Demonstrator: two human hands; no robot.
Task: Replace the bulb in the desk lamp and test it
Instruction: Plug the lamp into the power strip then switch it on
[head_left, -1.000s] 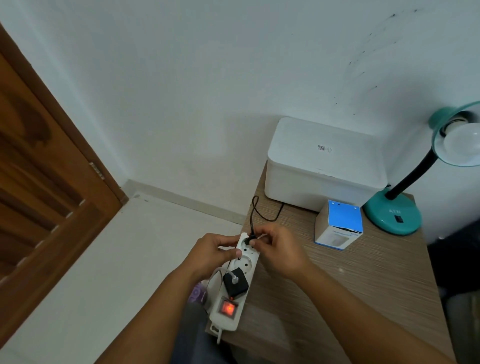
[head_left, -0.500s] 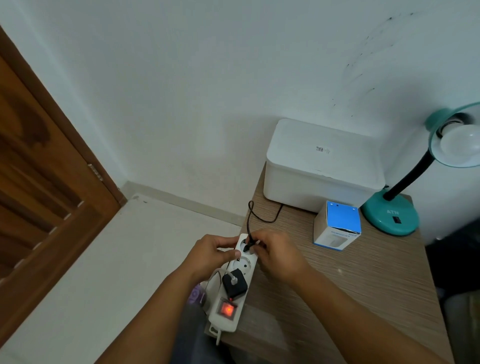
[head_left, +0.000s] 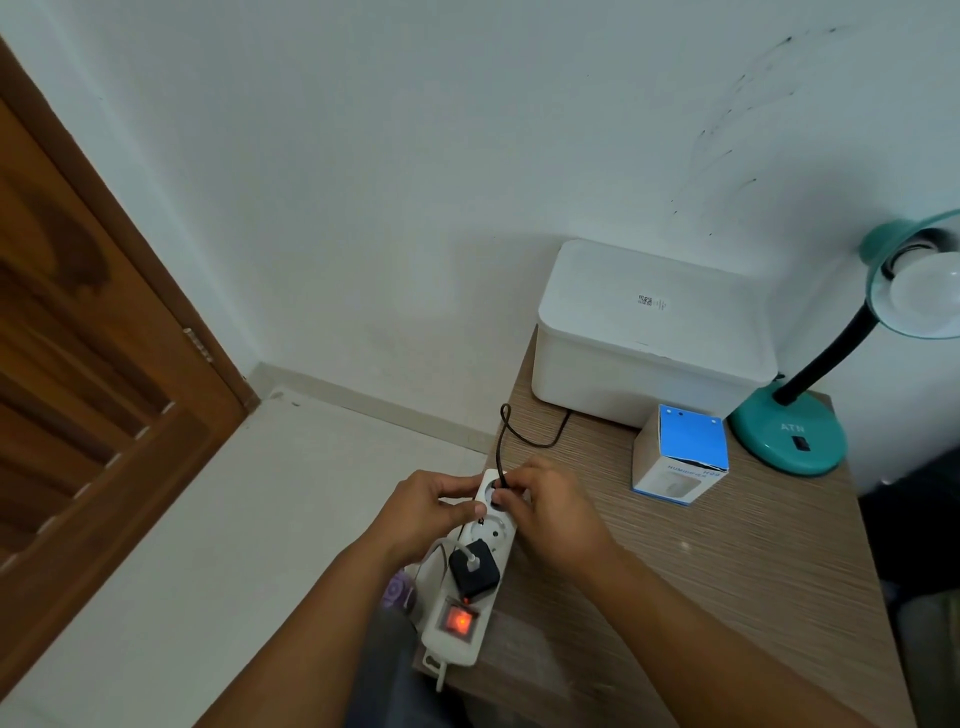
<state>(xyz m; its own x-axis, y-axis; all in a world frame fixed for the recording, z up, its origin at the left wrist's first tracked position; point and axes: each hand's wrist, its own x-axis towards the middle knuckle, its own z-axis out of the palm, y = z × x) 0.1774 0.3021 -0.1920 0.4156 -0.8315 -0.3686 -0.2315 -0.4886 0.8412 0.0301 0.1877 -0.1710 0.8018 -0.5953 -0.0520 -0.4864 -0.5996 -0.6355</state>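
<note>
The person is at the testing stage: a bulb (head_left: 927, 291) already sits in the teal desk lamp (head_left: 789, 436), unlit, at the far right of the bench (head_left: 727, 571). The left hand (head_left: 426, 512) steadies the white power strip (head_left: 470, 597) at the bench's left edge, fingers closed on its end. The right hand (head_left: 550, 512) pinches the lamp's black plug (head_left: 497, 500) at the top socket. Next the plug likely needs pressing fully home, then the switch on the lamp base flicked.
</note>
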